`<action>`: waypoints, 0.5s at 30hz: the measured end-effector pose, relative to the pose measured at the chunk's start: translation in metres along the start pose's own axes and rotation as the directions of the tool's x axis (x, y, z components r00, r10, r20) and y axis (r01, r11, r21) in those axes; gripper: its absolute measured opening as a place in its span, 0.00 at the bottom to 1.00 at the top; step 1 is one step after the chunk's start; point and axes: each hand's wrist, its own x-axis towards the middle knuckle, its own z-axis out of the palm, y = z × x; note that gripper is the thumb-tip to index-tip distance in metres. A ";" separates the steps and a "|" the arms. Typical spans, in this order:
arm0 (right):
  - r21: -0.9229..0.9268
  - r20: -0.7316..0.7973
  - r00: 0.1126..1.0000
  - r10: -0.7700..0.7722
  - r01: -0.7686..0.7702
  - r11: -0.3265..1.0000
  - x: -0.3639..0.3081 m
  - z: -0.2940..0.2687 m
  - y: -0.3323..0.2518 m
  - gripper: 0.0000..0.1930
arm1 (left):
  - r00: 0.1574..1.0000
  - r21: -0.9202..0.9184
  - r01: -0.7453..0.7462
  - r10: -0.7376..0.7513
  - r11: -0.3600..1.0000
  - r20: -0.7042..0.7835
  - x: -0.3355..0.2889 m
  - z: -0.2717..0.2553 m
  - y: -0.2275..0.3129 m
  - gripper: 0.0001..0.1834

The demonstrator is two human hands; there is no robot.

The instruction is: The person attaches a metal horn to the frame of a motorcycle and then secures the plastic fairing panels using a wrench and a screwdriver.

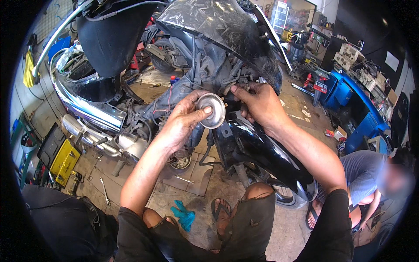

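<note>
My left hand (188, 114) grips a round silver horn (215, 114), its thumb pressed on the dished face. Small brass-coloured terminals stick out at the horn's upper right edge. Close beside it, my right hand (257, 101) is closed with thumb and forefinger pinched together at the motorcycle's exposed front; what they hold is too small and dark to make out. Both hands are in front of the partly stripped motorcycle frame (185, 85). The glossy black front fender (266, 153) lies under my right forearm.
A yellow toolbox (65, 161) stands at the left, with a wrench (105, 191) on the floor nearby. A teal glove (183, 215) lies by my feet. Another person (362, 174) crouches at the right, near the front wheel. Behind them is a blue metal cabinet (364, 131).
</note>
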 end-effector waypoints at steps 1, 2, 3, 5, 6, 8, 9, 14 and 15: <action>0.004 0.007 1.000 -0.002 0.002 1.000 0.000 0.000 -0.001 0.16 | 1.000 0.011 0.002 -0.002 1.000 0.001 0.000 0.000 0.002 0.26; 0.043 0.002 1.000 -0.014 0.013 0.999 0.000 0.001 0.002 0.16 | 1.000 0.044 0.004 -0.005 0.999 0.004 -0.001 0.001 0.005 0.26; 0.079 -0.004 1.000 -0.027 0.027 0.997 0.000 0.002 0.005 0.16 | 1.000 0.075 0.004 -0.005 0.997 0.009 -0.001 0.003 0.008 0.26; 0.091 0.014 1.000 -0.027 0.026 0.995 0.001 0.001 0.006 0.17 | 1.000 0.122 0.012 -0.013 0.992 0.010 -0.001 0.005 0.015 0.26; 0.070 0.036 0.999 -0.013 0.010 0.997 0.002 -0.001 0.005 0.17 | 1.000 0.139 0.023 -0.024 0.990 0.008 -0.001 0.006 0.018 0.26; 0.043 0.056 0.998 -0.005 0.003 0.999 0.003 -0.002 0.004 0.17 | 0.999 0.153 0.029 -0.031 0.988 0.010 -0.001 0.005 0.021 0.25; 0.037 0.053 0.999 -0.010 0.009 0.999 0.004 -0.001 0.004 0.17 | 1.000 0.148 0.025 -0.027 0.989 0.014 -0.002 0.003 0.022 0.25; 0.083 0.058 0.998 0.002 -0.007 0.997 0.004 0.002 0.003 0.16 | 1.000 0.204 0.017 -0.020 0.979 0.014 -0.001 0.002 0.023 0.25; 0.136 0.065 0.998 -0.007 -0.002 0.991 0.004 0.001 0.005 0.16 | 0.999 0.196 0.019 -0.025 0.980 0.030 0.000 0.003 0.022 0.25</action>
